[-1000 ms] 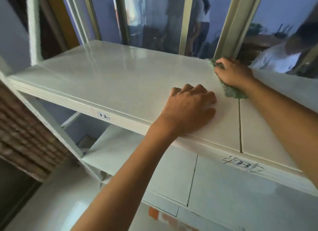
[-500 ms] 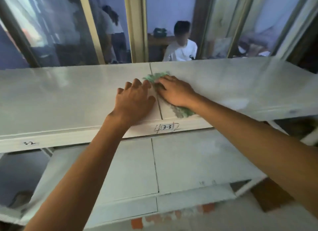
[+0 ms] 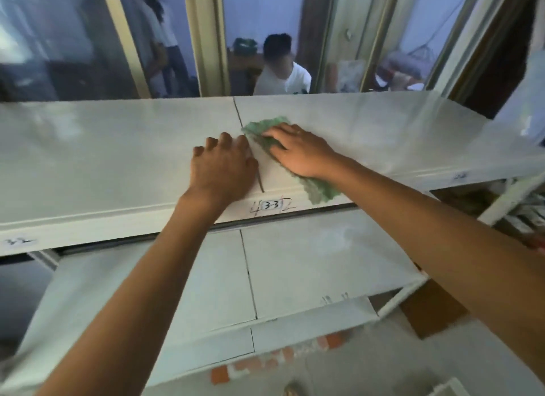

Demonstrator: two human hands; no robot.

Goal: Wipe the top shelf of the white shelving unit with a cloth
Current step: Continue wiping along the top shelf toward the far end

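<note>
Both hands on top shelf (image 3: 118, 148). Right hand (image 3: 303, 152) lay flat on green cloth (image 3: 317, 189), fingers (image 3: 272, 134) extended and close together, pressing it down just right of the panel seam (image 3: 240, 112). Cloth ran from under the fingertips to shelf front edge. Left hand (image 3: 222, 168) rested palm-down beside it, left of seam, fingers slightly spread, holding nothing. Label "3-3" (image 3: 271, 205) on front edge below. Lower shelf (image 3: 324, 263) underneath.

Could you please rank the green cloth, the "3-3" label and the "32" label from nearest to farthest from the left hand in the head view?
From the left hand:
1. Green cloth, just right of its fingertips, under the right hand.
2. "3-3" label, on the shelf's front edge below the wrist.
3. "32" label, far left on that edge.
</note>
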